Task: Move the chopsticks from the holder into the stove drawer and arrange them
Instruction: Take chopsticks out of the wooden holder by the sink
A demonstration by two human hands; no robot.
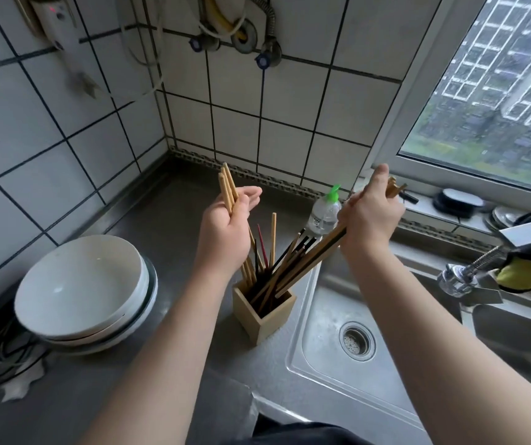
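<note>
Pale, matt wooden holder [262,316] on a brushed, dull-grey steel table [174,226] — chopsticks [270,268] of bare wood and dark lacquer. Glossy white ceramic bowls [84,284]; shiny steel sink [338,364] — glazed wall tiles [289,101].

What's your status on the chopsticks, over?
Left hand grips pale chopsticks. Right hand grips mixed bundle. More chopsticks stand in holder; drawer out of view.

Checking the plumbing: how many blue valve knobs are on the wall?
2, both on the tiled wall: the left blue knob and, slightly lower, the right blue knob.
</note>
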